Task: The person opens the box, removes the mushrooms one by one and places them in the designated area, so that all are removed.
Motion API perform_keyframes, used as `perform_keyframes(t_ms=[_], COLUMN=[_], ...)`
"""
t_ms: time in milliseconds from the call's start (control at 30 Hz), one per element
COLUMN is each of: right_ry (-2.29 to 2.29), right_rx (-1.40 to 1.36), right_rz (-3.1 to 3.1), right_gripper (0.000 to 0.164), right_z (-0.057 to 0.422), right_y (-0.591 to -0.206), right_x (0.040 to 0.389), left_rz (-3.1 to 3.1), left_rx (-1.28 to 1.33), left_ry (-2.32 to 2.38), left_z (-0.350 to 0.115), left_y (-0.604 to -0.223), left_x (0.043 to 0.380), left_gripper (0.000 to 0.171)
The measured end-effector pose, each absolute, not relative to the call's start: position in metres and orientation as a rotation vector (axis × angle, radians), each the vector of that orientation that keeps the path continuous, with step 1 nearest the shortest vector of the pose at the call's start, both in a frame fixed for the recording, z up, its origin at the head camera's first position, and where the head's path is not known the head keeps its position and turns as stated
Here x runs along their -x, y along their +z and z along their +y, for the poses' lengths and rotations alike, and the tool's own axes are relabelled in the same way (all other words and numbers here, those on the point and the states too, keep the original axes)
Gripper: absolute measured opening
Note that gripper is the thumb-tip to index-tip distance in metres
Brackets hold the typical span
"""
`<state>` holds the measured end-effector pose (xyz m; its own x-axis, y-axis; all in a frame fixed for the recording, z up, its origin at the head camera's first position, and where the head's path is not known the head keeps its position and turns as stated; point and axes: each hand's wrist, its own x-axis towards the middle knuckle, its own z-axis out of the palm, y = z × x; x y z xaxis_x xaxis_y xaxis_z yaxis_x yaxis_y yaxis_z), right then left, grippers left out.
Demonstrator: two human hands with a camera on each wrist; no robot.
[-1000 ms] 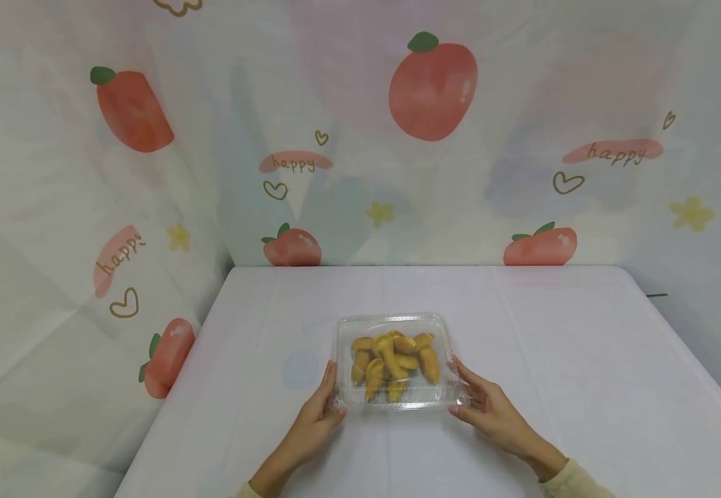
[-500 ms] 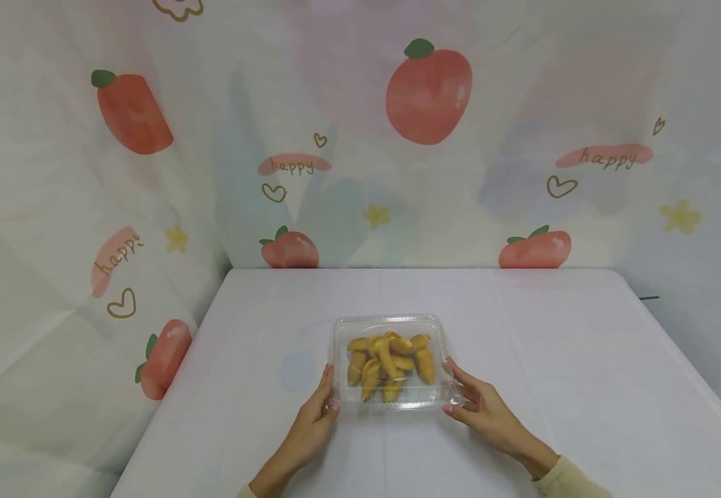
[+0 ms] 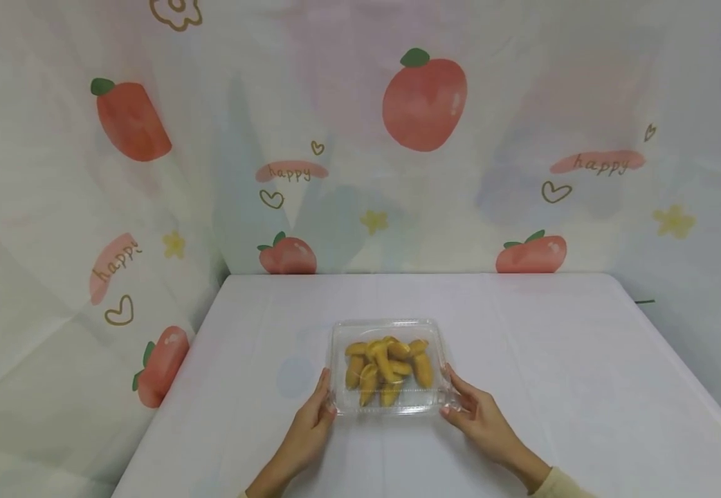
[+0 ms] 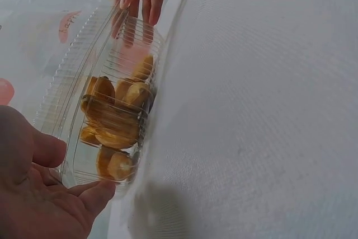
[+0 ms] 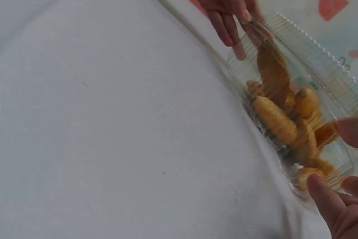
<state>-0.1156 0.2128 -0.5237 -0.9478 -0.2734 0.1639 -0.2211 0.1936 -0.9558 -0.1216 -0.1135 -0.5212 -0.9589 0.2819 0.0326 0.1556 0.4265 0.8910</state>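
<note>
Clear clamshell box (image 3: 413, 400) of yellow mushrooms (image 3: 385, 366) between left hand (image 3: 308, 425), right hand (image 3: 486, 423), fingers gripping ends; long axis parallels worktop (image 3: 553, 346) far edge.

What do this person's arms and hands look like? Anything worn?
The left hand and right hand are bare: no gloves, cables or markings show. The right sleeve is plain pale cream, ending near the wrist; only a sliver of the left sleeve shows, similarly coloured.

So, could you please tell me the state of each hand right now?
Left hand: holding the clear container by its left side.
Right hand: holding its right side.
</note>
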Motion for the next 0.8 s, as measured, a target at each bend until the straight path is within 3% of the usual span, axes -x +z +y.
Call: perform_keyframes(t_ms=[400, 800], right_ry=[-1.918, -1.839], right_rx=[0.517, 0.404], right_rz=[2.691, 2.765], right_gripper=[0.06, 0.059], right_z=[0.197, 0.193], right_y=[-0.532, -0.537], right_x=[0.103, 0.1], left_rz=[2.547, 2.597], left_rx=[-0.395, -0.42], left_ry=[1.576, 1.561], left_z=[-0.111, -0.11], left_y=[-0.52, -0.521], left_x=[0.118, 0.118], left_gripper=[0.065, 0.065])
